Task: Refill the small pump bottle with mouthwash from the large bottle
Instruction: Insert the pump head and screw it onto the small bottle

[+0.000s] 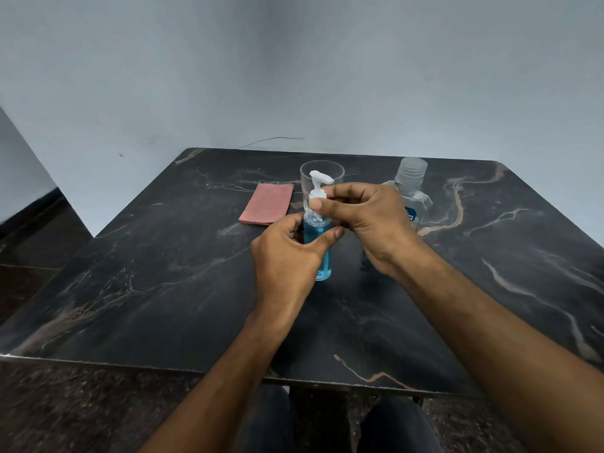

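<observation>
Toward the far edge of the dark marbled tabletop (137, 276), left of centre, a pink cloth (266, 203) lies flat, soft and of no weight; it looks handy for drips. Just right of it, a clear drinking glass (322, 178) stands upright behind the work, and it seems thin-walled and breakable if knocked. In front of the glass, near the middle of the tabletop, stands the small pump bottle (318, 243), clear plastic showing blue liquid up to about its shoulder. The left hand (287, 253) is wrapped round its body, thumb across the front, which suits a light, smooth, easily tipped bottle. The right hand (369, 217) pinches the white pump collar (317, 199) between thumb and fingers, the place to take hold for turning the top; whether it is being loosened or tightened I cannot tell. Behind the right hand, toward the far right corner, the large bottle (410, 188) stands capped, clear and ribbed at the top, probably heavier and best gripped round its flat body. It carries a blue label, its writing too small to read.
</observation>
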Motion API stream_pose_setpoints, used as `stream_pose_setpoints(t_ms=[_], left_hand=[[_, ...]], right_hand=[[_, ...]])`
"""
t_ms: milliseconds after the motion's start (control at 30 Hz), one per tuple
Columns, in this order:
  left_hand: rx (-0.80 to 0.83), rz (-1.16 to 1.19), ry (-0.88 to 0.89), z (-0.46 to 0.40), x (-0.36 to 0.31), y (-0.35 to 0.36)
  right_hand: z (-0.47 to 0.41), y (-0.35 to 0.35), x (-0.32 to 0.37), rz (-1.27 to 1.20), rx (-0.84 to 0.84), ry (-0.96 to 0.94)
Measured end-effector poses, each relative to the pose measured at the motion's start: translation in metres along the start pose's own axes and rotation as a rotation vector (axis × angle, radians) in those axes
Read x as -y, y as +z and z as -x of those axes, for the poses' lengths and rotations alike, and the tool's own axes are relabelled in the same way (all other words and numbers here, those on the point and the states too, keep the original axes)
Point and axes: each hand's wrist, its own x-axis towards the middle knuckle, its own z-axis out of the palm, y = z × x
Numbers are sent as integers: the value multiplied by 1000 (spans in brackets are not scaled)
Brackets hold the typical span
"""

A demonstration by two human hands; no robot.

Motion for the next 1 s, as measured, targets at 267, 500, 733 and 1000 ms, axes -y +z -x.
stream_pose_setpoints(t_ms=[267,500,733,1000], left_hand=[[9,-16,26,-1,3,-3],[55,-16,31,0,-3,-7],[66,21,33,-2,-4,-4],[43,14,39,0,2,-1]], right_hand=[[-1,-2,7,127,126,24],[-4,-7,7,-54,243,90],[-7,-5,0,-119,152,21],[-3,-1,-9,-124,46,31]])
